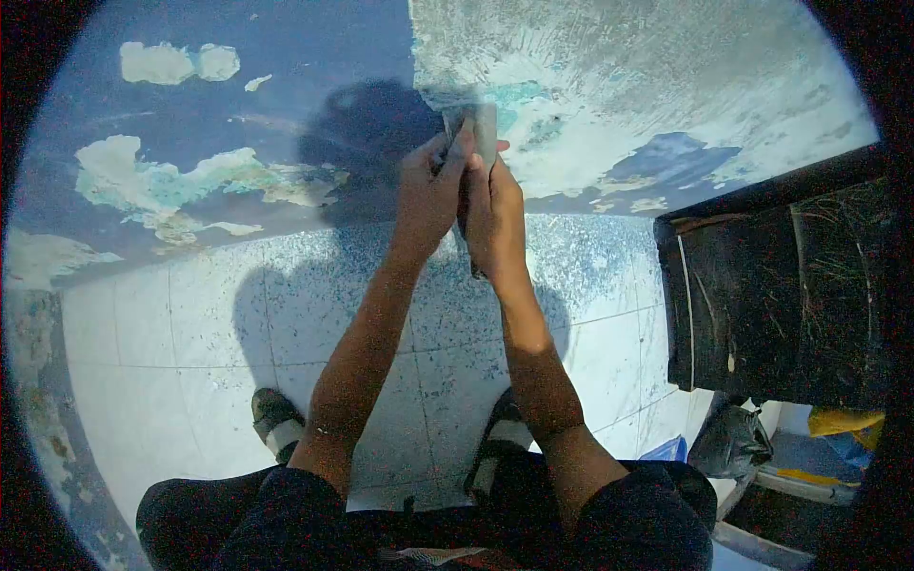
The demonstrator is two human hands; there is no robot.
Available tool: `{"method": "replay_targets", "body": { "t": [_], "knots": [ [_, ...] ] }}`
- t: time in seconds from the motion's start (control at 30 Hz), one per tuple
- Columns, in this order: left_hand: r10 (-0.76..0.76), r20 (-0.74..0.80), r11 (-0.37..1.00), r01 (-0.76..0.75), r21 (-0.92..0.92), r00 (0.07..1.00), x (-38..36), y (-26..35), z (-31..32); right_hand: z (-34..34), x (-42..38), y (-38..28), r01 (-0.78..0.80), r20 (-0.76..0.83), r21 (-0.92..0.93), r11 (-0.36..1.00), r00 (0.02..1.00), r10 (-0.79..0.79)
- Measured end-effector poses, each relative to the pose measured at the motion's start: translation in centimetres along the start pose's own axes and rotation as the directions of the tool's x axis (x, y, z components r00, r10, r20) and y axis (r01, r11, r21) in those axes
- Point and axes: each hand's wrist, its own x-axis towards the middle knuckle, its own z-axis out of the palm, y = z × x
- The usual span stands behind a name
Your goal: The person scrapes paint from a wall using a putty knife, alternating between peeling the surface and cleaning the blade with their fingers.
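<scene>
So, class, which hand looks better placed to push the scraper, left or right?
Probably the right hand: it grips the handle of the scraper, while the left hand reaches onto the blade.

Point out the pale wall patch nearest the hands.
The broad pale area at upper right, overlapped by the gray-bladed tool; the pale patches at left are smaller and farther off.

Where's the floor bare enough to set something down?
Clearest is the tiled floor between the left-hand wall and the left foot, nearly bare. Around and beneath the left hand and right hand, flakes lie thick. The right side is crowded with a dark panelled piece and a black bag.
</scene>
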Motion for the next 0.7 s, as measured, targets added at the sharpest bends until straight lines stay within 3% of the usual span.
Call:
{"method": "replay_targets", "body": {
  "t": [0.07, 0.13, 0.2, 0.3, 0.33, 0.47, 0.57, 0.63, 0.67, 0.7],
  "knots": [
    [0.071, -0.032, 0.996, -0.07, 0.047, 0.997, 0.3, -1.5, -0.2, 0.4, 0.0, -0.7, -0.094, 0.026, 0.025, 0.995, 0.995, 0.093],
    [0.156, -0.065, 0.984, -0.15, 0.097, 0.986, 0.5, -2.5, -0.7, 1.6, -0.1, 0.7, -0.043, -0.039, 0.025, 0.999, 0.998, 0.044],
    [0.096, -0.004, 0.973, -0.093, 0.212, 0.995, 0.1, -2.8, -1.3, 2.2, -0.6, 2.7, 0.005, -0.107, 0.024, 1.0, 0.994, -0.002],
    [0.054, -0.02, 0.977, -0.049, 0.207, 0.998, -0.5, -4.7, -0.6, 2.2, -1.9, 4.7, -0.06, -0.125, 0.063, 0.996, 0.99, 0.068],
    [-0.038, 0.005, 0.971, 0.035, 0.235, 0.999, -0.7, -5.1, -0.8, 2.1, -2.2, 5.0, -0.059, -0.126, 0.081, 0.995, 0.99, 0.069],
    [-0.044, 0.078, 0.994, 0.036, 0.104, 0.996, -0.8, -6.8, -0.5, 1.1, -2.5, 5.9, -0.109, -0.066, 0.119, 0.987, 0.991, 0.117],
    [0.055, 0.089, 0.998, -0.059, 0.038, 0.994, -0.7, -6.7, -0.5, 1.2, -2.4, 5.8, -0.116, -0.111, 0.078, 0.99, 0.986, 0.124],
    [0.303, 0.107, 0.93, -0.318, 0.182, 0.947, -0.8, -6.4, -0.7, 1.0, -2.3, 5.8, -0.134, -0.081, 0.104, 0.985, 0.986, 0.143],
    [0.303, 0.101, 0.93, -0.317, 0.186, 0.948, -0.6, -6.2, -0.7, 0.8, -2.2, 5.8, -0.154, -0.053, 0.128, 0.98, 0.985, 0.161],
    [0.174, 0.108, 0.961, -0.193, 0.197, 0.979, -0.3, -6.0, -0.6, 0.6, -2.0, 5.8, -0.155, -0.046, 0.128, 0.98, 0.986, 0.162]
  ]
}}
